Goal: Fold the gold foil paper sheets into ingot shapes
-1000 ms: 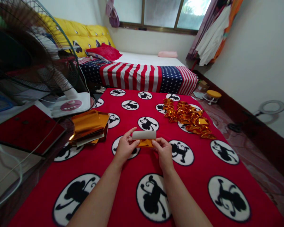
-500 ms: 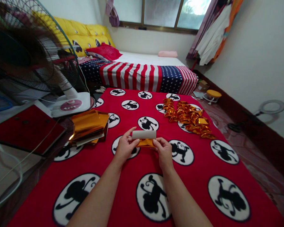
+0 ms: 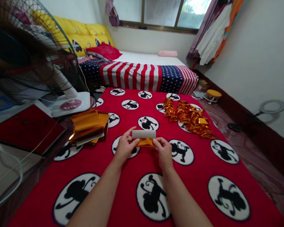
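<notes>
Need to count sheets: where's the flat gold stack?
In the head view, the gold stack lies at the left edge of the red blanket, by the fan base, left of the left hand.

An electric fan (image 3: 61, 80) with a white base stands at the left, just beside a dark red panel (image 3: 29, 126). Farther back, a bed (image 3: 142, 58) bears a stars-and-stripes cover (image 3: 132, 75), a red pillow (image 3: 106, 51) and a pink bundle (image 3: 167, 54), with a yellow cushion (image 3: 85, 30) at its left end. A window (image 3: 159, 12) is set above it; clothes (image 3: 214, 34) hang to the right, over a yellow-topped stool (image 3: 213, 93) and, nearer, a ring-shaped lamp (image 3: 262, 111).
</notes>
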`<state>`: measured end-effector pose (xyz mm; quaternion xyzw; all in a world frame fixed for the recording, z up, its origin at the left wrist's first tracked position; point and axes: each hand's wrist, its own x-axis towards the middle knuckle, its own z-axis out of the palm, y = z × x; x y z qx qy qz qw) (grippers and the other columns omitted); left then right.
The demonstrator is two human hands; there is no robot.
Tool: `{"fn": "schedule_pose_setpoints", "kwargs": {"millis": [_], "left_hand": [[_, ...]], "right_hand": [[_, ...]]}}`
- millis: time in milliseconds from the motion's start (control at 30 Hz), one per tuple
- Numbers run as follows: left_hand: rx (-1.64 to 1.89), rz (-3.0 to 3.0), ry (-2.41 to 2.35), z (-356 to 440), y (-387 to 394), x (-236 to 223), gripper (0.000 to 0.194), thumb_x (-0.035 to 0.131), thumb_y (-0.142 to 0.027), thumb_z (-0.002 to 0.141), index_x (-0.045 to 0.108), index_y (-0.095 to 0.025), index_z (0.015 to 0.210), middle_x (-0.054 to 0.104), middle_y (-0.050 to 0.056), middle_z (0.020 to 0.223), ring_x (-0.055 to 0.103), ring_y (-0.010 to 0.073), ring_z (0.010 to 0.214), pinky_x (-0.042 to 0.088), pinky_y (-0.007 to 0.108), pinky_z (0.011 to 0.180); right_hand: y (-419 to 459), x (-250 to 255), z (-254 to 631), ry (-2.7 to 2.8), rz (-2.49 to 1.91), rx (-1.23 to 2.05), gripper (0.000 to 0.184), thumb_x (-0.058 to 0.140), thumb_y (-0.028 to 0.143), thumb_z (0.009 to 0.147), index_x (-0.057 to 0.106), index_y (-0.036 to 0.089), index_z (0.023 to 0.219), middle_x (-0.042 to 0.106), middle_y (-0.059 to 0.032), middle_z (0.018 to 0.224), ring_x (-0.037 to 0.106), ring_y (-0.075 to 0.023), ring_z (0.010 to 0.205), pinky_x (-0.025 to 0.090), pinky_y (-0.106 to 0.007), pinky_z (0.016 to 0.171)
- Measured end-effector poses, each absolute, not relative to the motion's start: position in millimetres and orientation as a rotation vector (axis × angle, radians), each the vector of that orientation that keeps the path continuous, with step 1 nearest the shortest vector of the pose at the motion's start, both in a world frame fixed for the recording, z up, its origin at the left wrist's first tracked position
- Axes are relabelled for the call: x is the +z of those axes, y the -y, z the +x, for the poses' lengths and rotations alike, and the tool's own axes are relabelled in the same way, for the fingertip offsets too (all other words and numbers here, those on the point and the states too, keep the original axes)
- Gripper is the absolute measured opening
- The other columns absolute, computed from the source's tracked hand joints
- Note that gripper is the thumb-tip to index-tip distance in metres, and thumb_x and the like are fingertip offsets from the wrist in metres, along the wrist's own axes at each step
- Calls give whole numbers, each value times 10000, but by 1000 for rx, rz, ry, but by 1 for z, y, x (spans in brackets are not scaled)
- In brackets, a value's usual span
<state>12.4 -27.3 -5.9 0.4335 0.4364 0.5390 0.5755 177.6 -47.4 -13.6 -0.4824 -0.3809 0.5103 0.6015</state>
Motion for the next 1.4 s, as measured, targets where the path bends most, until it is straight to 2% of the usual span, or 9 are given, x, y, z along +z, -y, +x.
{"fn": "schedule_pose_setpoints", "kwargs": {"millis": [200,367,500,600,833,967,1133,1267,1400], "left_hand": [[1266,1092,-1092,12,27,-7,824,743,-289,689,399,-125,1420,745,63,906,707,182,808,555,268,740],[1280,1201,-1272,9,28,-9,715,740,-261,686,508,-132,1349,751,53,822,701,182,761,548,260,705],[1271,1293,-1415,8,29,-8,651,743,-246,675,572,-152,1296,743,31,750,691,177,713,530,246,665],[1251,1379,-1516,9,29,-8,621,731,-233,675,593,-167,1277,735,26,731,687,181,702,525,257,669],[1139,1579,-1697,11,29,-6,577,699,-182,703,601,-180,1272,749,74,834,703,237,826,521,348,813],[1104,1674,-1705,11,30,-9,557,664,-168,736,583,-189,1287,748,103,935,698,254,895,519,354,823],[1094,1786,-1733,11,30,-12,544,637,-148,748,579,-208,1285,722,87,957,679,244,866,514,344,815],[1160,1889,-1735,10,29,-14,548,632,-107,725,587,-203,1263,647,82,1010,628,237,951,495,348,879],[1164,1879,-1737,10,29,-15,543,640,-99,714,589,-199,1246,570,71,1007,598,219,941,502,348,877]], "right_hand": [[47,-17,176,910,-1168,1133,230,682,395,759,627,173,726,588,17,684,553,-135,635,488,-239,576],[47,-18,175,1039,-1294,961,209,634,371,787,637,176,711,573,19,639,507,-127,586,424,-227,537],[47,-16,175,1173,-1353,773,152,615,292,785,637,180,685,612,-3,703,541,-145,666,421,-248,627],[47,-14,175,1262,-1379,660,158,596,247,786,601,186,641,600,-5,713,533,-144,663,408,-254,634],[46,-14,171,1495,-1519,436,190,535,146,771,501,195,591,533,3,685,489,-134,637,374,-256,626],[47,-13,168,1578,-1632,308,170,508,120,770,496,195,619,517,-1,715,490,-130,650,373,-255,644],[48,-11,164,1622,-1761,210,122,524,151,782,534,190,666,535,-19,803,506,-133,679,352,-253,608],[48,-8,162,1627,-1845,180,91,540,168,778,551,186,689,541,-26,873,514,-131,689,325,-254,579],[48,-6,161,1579,-1890,192,47,563,157,756,575,189,790,537,-20,881,510,-139,691,311,-257,578]]}}
